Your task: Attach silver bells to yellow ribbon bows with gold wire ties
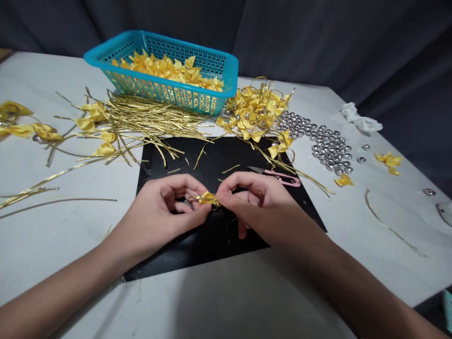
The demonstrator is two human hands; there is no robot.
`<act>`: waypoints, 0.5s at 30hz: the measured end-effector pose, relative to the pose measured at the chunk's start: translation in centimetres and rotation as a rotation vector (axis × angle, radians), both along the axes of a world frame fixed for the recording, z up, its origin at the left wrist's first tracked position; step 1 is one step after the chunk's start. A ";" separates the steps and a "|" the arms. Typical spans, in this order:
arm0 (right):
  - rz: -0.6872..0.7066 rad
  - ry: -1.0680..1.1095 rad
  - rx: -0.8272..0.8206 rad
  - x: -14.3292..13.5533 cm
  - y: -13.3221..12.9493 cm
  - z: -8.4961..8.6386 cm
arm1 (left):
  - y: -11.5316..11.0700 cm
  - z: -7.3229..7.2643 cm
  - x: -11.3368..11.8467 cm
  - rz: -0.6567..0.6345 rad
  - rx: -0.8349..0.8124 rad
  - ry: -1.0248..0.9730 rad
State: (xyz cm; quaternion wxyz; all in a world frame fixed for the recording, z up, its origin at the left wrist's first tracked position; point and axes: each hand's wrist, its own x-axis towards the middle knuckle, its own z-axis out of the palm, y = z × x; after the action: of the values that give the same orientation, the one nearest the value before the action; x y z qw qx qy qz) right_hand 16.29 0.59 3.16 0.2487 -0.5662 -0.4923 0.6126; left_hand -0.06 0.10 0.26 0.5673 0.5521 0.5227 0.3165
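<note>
Over the black mat, both my hands pinch one small yellow ribbon bow with gold cord on it. My left hand grips the bow's left side between thumb and fingers. My right hand is closed at the bow's right end, its thumb and index finger pressed together there. The fingertips hide part of the bow and cord. Just beyond my right hand lies a pair of pink-handled thread snips. Short gold cord scraps are scattered on the mat.
A blue plastic basket of yellow bows stands at the back. Before it lies a heap of gold cords. To its right are a pile of corded bows and many silver beads. A crumpled white tissue lies far right.
</note>
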 end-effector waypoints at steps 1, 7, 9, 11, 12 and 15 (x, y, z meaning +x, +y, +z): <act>-0.002 -0.003 0.005 0.0 0.0 0.0 | 0.0 0.0 0.0 -0.013 0.012 0.013; -0.004 -0.018 0.004 -0.1 -0.1 -0.2 | -0.1 -0.1 0.1 -0.035 0.019 0.009; 0.004 -0.008 -0.003 -0.1 -0.1 -0.3 | -0.1 -0.2 0.0 -0.040 0.013 0.003; 0.007 0.000 -0.013 -0.1 -0.1 -0.4 | -0.1 -0.2 0.0 -0.039 0.015 0.005; 0.005 0.001 -0.018 -0.1 -0.1 -0.4 | 0.0 -0.2 0.0 -0.038 0.017 0.005; -0.001 0.007 -0.040 -0.1 0.0 -0.4 | 0.0 -0.2 -0.1 -0.037 0.014 0.004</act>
State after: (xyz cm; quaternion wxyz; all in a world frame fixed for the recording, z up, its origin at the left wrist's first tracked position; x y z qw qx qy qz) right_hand 16.17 0.55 2.76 0.2394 -0.5693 -0.4787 0.6240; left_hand -0.15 0.11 0.05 0.5680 0.5663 0.5113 0.3086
